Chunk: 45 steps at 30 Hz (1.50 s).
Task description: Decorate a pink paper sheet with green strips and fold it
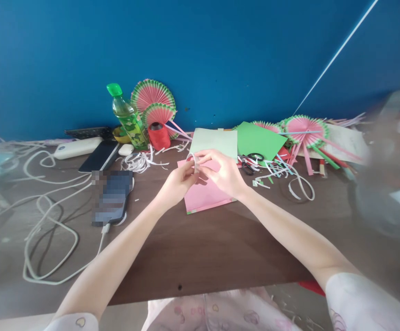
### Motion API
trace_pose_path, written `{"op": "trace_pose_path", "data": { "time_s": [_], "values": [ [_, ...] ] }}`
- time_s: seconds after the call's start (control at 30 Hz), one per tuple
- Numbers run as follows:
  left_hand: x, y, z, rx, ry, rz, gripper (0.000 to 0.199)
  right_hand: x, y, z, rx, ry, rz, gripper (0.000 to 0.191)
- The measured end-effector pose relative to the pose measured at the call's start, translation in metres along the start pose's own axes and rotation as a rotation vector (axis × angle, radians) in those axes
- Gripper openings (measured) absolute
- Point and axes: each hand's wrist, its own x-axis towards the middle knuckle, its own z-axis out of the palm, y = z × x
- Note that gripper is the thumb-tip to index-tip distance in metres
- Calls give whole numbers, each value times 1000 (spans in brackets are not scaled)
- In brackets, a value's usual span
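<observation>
Above the middle of the table, my left hand [179, 183] and my right hand [222, 174] meet, fingertips closed together. Between them is a narrow white strip [192, 156], curling up in a small loop; whether it is paper or tape I cannot tell. Just beneath my hands lies a pink paper sheet [206, 195] with a bit of green at its lower corner. Behind it is a pale green sheet [216, 140], partly covered by my right hand. Black-handled scissors [248, 168] rest to the right among white paper scraps [272, 172].
A phone [112, 197] with a looping white cable [50, 276] occupies the left. Along the blue wall stand a green-capped bottle [127, 115], a red thread spool [159, 136] and a pleated paper fan [153, 94]. Green paper [260, 140] and another fan [306, 128] lie at right.
</observation>
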Motion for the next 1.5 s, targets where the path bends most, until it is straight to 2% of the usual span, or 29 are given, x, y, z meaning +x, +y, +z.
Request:
{"op": "trace_pose_path", "data": {
  "time_s": [0.17, 0.23, 0.5, 0.63, 0.83, 1.0, 1.07, 1.13, 1.2, 1.23, 1.3, 1.37, 1.4, 1.43, 1.5],
  "values": [
    [-4, 9, 2, 152, 75, 4, 19, 2, -2, -3, -31, 24, -21, 6],
    [-5, 11, 4, 234, 122, 10, 24, 2, -2, -2, -51, 26, -38, 7],
    [-6, 7, 9, 428, 237, -15, 22, -5, -3, 8, -183, 44, -80, 13],
    [-5, 2, 9, 357, 265, 35, 17, -9, -2, 13, -270, 74, -153, 17],
    [-4, -3, 10, 158, 223, 44, 16, -14, 4, 16, -415, 76, -243, 17],
    [-1, -5, 8, 87, 284, 11, 18, -12, -2, 11, -279, 88, -223, 13],
    [1, -2, 0, 162, 279, 18, 19, -9, -6, 7, -166, 78, -174, 9],
    [1, 5, -11, 354, 251, 22, 22, -5, -11, 2, -102, 57, -134, 4],
    [0, 11, -26, 618, 223, -18, 24, -3, -14, -2, -103, -40, -73, 6],
    [-1, 13, -34, 754, 191, -51, 26, -3, -14, -3, -106, -142, -20, 10],
    [-3, 14, -48, 940, 18, -154, 30, -6, -13, -1, -89, -446, 115, 19],
    [-4, 9, -58, 967, -174, -313, 30, -11, -8, 4, -61, -736, 230, 30],
    [-4, 6, -61, 961, -259, -385, 30, -13, -4, 7, -57, -827, 258, 34],
    [-4, 3, -63, 976, -288, -414, 31, -15, 1, 11, -51, -878, 271, 34],
    [-3, -2, -63, 1058, -202, -356, 32, -17, 9, 15, -23, -896, 283, 29]
  ]
}}
